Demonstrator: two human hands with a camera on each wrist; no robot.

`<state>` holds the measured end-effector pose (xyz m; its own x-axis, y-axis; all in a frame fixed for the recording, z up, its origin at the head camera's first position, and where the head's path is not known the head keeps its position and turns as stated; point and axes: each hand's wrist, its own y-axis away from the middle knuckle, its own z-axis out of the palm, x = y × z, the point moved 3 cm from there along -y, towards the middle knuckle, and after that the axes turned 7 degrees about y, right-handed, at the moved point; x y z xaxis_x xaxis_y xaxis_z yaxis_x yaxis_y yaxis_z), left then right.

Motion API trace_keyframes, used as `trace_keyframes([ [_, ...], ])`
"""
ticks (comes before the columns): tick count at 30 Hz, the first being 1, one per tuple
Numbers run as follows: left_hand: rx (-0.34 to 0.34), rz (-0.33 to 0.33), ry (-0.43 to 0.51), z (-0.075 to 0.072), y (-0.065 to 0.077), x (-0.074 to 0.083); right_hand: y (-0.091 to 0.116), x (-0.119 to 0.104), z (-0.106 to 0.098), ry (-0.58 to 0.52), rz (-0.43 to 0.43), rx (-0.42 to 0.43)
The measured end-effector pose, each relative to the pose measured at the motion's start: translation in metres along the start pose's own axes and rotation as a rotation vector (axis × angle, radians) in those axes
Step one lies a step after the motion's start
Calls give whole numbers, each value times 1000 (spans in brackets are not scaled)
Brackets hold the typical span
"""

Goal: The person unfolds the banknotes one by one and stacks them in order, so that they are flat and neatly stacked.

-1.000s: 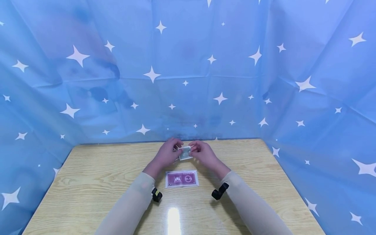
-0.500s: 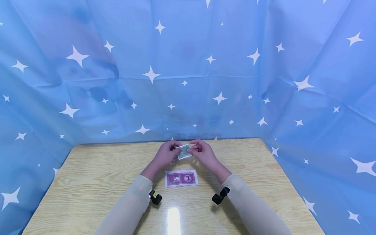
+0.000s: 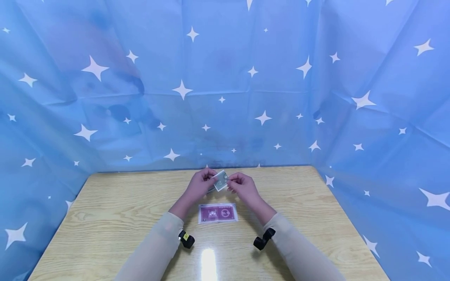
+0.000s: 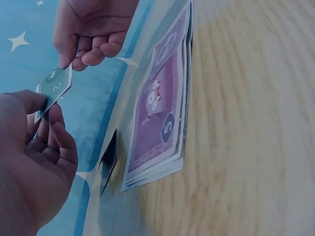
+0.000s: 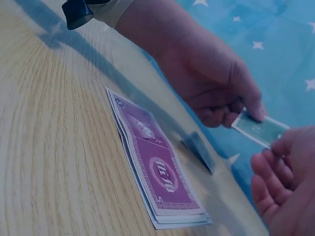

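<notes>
Both hands hold a small green play banknote, apparently folded, above the far part of the table. My left hand [image 3: 197, 186] pinches one end between thumb and fingers; my right hand [image 3: 244, 190] pinches the other end. The green banknote [image 3: 220, 181] tilts between them, a "2" showing on it in the left wrist view. Nearer to me lies a stack of purple play banknotes [image 3: 218, 213] marked "5", with several edges visible in the left wrist view. Beyond the stack, a dark folded piece of paper [image 5: 199, 151] stands slanted on the table, mostly hidden in the head view.
The wooden table [image 3: 116, 230] stands against a blue curtain [image 3: 225, 78] with white stars, which hangs behind and at both sides. A black wrist camera [image 3: 186, 239] sits on the left sleeve, another wrist camera [image 3: 264, 239] on the right sleeve.
The green banknote has turned and tilted between the hands. The right hand has dropped slightly and its fingers have drawn in. The purple stack stays in place.
</notes>
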<state>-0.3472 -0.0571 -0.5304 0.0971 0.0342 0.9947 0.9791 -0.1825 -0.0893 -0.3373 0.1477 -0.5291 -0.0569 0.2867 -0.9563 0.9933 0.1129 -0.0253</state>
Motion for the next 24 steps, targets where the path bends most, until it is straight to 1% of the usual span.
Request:
trace_keyframes([
  [3,-17,-10,25,2,3,-1,0,-2,-1,0,1,14],
  [8,-67,-35,45,6,9,-4,-1,-5,-4,-10,-6,31],
  [12,-97,-54,13,9,14,-9,0,-7,-5,-6,-8,23],
  [14,-106,-51,-5,10,16,-10,1,-8,-5,-1,-10,9],
  [16,-101,-50,-6,9,18,-9,1,-9,-5,6,-14,-12],
  [21,-43,-48,22,5,19,-6,2,-8,-2,33,-21,-74],
  [24,-22,-46,25,4,18,-5,3,-6,-1,34,-18,-82],
])
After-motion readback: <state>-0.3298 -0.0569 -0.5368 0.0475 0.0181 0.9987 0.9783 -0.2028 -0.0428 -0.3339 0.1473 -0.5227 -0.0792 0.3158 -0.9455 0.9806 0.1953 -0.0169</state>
